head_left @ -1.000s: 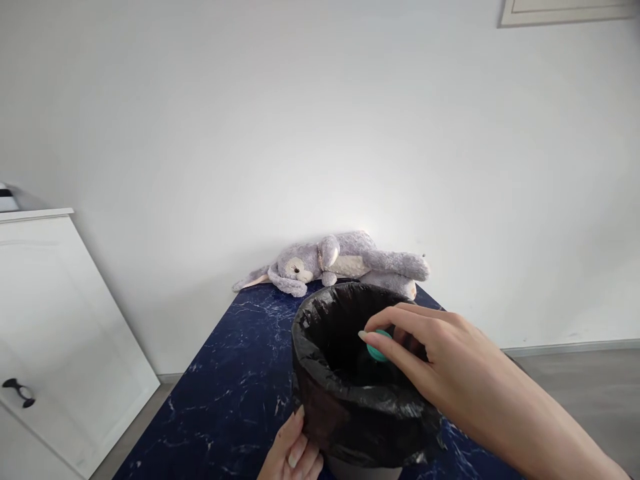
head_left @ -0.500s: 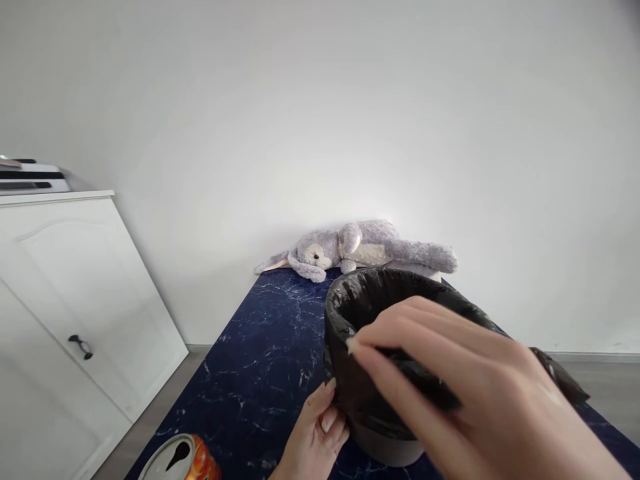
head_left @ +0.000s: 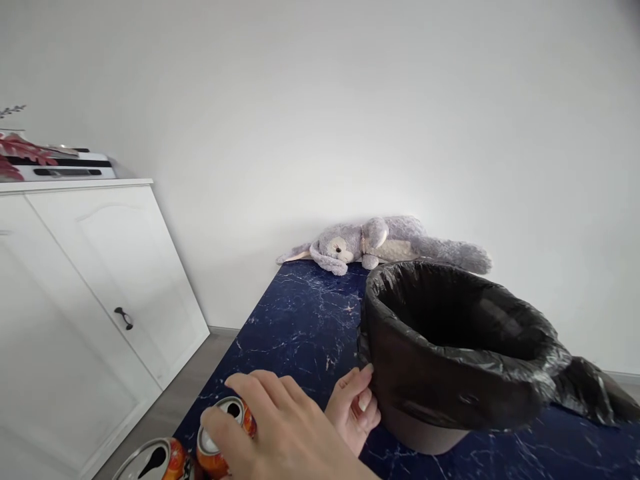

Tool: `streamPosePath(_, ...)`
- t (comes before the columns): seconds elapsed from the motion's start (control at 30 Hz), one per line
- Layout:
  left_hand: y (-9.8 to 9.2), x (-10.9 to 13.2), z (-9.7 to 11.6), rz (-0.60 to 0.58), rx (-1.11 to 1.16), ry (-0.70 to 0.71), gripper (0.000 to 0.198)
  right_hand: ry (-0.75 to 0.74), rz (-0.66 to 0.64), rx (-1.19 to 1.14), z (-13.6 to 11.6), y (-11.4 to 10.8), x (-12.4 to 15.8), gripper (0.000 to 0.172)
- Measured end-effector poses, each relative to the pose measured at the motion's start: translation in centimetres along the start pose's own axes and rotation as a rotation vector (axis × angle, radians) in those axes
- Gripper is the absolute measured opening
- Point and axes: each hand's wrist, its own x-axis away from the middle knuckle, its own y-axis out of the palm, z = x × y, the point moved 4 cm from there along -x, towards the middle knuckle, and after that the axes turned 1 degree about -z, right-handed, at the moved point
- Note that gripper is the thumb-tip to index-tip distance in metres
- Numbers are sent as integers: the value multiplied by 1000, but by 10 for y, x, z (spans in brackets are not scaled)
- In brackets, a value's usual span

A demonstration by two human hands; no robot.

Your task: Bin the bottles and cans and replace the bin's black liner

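A bin lined with a black bin liner (head_left: 450, 380) stands on the right of the dark blue marbled table (head_left: 300, 320). The liner is folded over the rim, and a loose end trails off to the right. My left hand (head_left: 356, 408) is at the bin's left side, fingers curled, thumb against the liner's edge. Crossing in front of it, my right hand (head_left: 285, 423) reaches left over an opened orange drink can (head_left: 250, 421). Its thumb and fingers are apart above the lid, with nothing visibly held. A second opened can (head_left: 150, 460) stands beside that one, cut off by the lower edge.
A grey plush rabbit (head_left: 400, 240) lies on its side at the table's far end, against the wall. On the left is a white cabinet (head_left: 125, 253) with a dark handle, and on its top are a white box-like item (head_left: 70, 167) and red leaves (head_left: 30, 150).
My right hand has moved from above the bin across to the cans at lower left. The view has turned left, bringing a second can into sight. My left hand stays at the bin's side.
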Motion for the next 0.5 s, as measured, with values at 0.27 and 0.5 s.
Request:
streamPosePath(0.27,1,2,4,-92,-33,-10,70,191,-238,-63,-4,51,-12,75)
streamPosePath(0.5,0,0,3,-73,-28,-21,72,204,-211,6,6,73,-8,60)
